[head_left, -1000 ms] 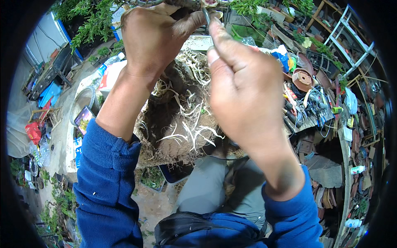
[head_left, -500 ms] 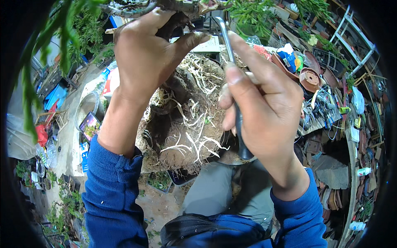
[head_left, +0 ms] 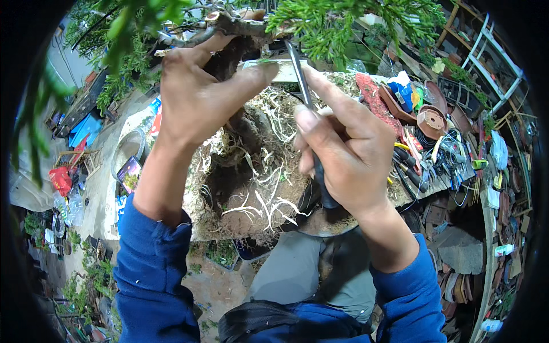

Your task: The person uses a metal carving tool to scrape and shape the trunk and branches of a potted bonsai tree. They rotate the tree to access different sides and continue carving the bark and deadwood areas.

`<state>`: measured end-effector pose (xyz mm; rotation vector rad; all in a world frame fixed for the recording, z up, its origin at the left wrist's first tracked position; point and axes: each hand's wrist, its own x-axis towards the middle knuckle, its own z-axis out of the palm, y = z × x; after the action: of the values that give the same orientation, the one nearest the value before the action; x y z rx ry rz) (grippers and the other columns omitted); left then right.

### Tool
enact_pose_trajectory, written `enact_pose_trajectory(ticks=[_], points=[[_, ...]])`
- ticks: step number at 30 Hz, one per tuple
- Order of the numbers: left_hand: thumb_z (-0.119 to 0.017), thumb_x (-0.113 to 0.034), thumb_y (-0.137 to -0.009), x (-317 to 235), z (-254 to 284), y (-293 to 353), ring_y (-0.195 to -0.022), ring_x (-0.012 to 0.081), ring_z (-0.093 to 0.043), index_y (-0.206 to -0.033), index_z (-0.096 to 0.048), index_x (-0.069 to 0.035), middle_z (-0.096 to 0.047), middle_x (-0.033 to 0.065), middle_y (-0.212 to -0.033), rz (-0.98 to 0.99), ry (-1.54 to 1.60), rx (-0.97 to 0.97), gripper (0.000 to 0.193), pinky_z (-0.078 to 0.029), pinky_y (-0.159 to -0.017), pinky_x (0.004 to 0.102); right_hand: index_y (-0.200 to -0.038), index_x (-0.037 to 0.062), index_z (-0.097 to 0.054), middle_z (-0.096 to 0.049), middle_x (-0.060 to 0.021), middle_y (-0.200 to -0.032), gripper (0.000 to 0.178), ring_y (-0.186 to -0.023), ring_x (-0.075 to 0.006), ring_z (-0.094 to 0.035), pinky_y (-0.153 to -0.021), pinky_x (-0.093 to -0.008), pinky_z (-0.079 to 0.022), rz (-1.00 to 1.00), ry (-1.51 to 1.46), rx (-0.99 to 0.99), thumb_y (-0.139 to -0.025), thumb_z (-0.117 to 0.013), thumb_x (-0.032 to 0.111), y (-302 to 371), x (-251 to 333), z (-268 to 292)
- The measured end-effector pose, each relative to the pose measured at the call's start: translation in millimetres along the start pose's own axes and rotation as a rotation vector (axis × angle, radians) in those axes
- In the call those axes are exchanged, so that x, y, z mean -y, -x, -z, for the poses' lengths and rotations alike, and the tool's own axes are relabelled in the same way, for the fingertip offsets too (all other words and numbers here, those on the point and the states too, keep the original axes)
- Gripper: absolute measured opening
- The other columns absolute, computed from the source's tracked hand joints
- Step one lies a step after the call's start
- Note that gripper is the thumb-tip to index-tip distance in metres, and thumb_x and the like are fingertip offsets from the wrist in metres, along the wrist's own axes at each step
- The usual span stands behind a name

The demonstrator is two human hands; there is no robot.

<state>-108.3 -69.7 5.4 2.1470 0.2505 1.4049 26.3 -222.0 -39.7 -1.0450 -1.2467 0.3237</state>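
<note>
My left hand (head_left: 197,100) reaches up to the gnarled branch (head_left: 243,27) of a small conifer. Its thumb points right, while the other fingers go behind the wood, partly hidden. In my right hand (head_left: 351,143) is a hand tool with a thin metal shaft (head_left: 298,74) and a dark handle (head_left: 327,194). The index finger stretches along the shaft, and its tip meets the underside of the branch close to the green foliage (head_left: 343,28). Below both hands lies a mass of soil with pale stripped roots (head_left: 266,208) on the worktable.
Pliers and wires (head_left: 449,157) lie at the table's right, near brown pots (head_left: 432,121) and a red cloth (head_left: 374,100). A phone (head_left: 129,173) leans by a round basin (head_left: 127,148) on the left. Foliage hangs in front at upper left. A metal ladder (head_left: 494,63) stands far right.
The branch and foliage have come lower into view, with the foliage further left. My right hand has shifted left and up, bringing the tool's tip against the branch.
</note>
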Motion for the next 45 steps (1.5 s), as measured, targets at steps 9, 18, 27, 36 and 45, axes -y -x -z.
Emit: enact_pose_trajectory(ticks=[9,18,27,36,45], points=[[-0.080,-0.019,-0.092,-8,-8,-3,-0.096,0.0136,-0.070,-0.120,-0.070,0.000,-0.074,0.0062,-0.106,0.009,0.083,0.119,0.035,-0.057,-0.087,0.0285,-0.137,-0.0039,-0.062,-0.069,-0.0080,-0.074,0.042,-0.054,-0.0089,-0.059,-0.049,-0.0223,-0.048,0.182,-0.027,-0.053,-0.097,-0.069,0.003,-8,-20,-11],[-0.080,-0.018,-0.093,5,-3,-3,-0.093,0.0120,-0.070,-0.115,-0.072,0.001,-0.075,0.0065,-0.104,0.035,-0.016,0.110,0.030,-0.058,-0.083,0.0275,-0.136,-0.0051,-0.062,-0.068,-0.0092,-0.073,0.041,-0.053,-0.0102,-0.059,-0.048,-0.0224,-0.047,0.157,-0.013,-0.041,-0.097,-0.069,0.003,-10,-18,-11],[-0.089,-0.018,-0.083,3,-8,-6,-0.093,0.0105,-0.069,-0.114,-0.074,0.000,-0.076,0.0050,-0.105,-0.147,-0.127,0.055,0.039,-0.055,-0.081,0.0263,-0.135,-0.0051,-0.063,-0.066,-0.0093,-0.072,0.038,-0.051,-0.0109,-0.058,-0.046,-0.0231,-0.046,-0.080,-0.174,-0.001,-0.098,-0.067,0.001,-7,-12,-9],[-0.091,-0.020,-0.082,-11,-8,-3,-0.096,0.0137,-0.069,-0.110,-0.074,0.002,-0.076,0.0071,-0.104,-0.062,-0.136,0.057,0.039,-0.056,-0.088,0.0288,-0.136,-0.0061,-0.062,-0.067,-0.0105,-0.073,0.038,-0.052,-0.0108,-0.058,-0.046,-0.0231,-0.047,0.126,-0.147,0.020,-0.098,-0.067,0.001,-5,-20,-6],[-0.087,-0.015,-0.085,0,-10,-5,-0.087,0.0128,-0.070,-0.112,-0.073,0.001,-0.076,0.0058,-0.100,-0.097,-0.110,0.056,0.034,-0.057,-0.079,0.0275,-0.131,-0.0083,-0.064,-0.067,-0.0099,-0.073,0.034,-0.050,-0.0111,-0.058,-0.045,-0.0229,-0.046,0.018,-0.156,0.005,-0.099,-0.066,0.002,-12,-15,-7]])
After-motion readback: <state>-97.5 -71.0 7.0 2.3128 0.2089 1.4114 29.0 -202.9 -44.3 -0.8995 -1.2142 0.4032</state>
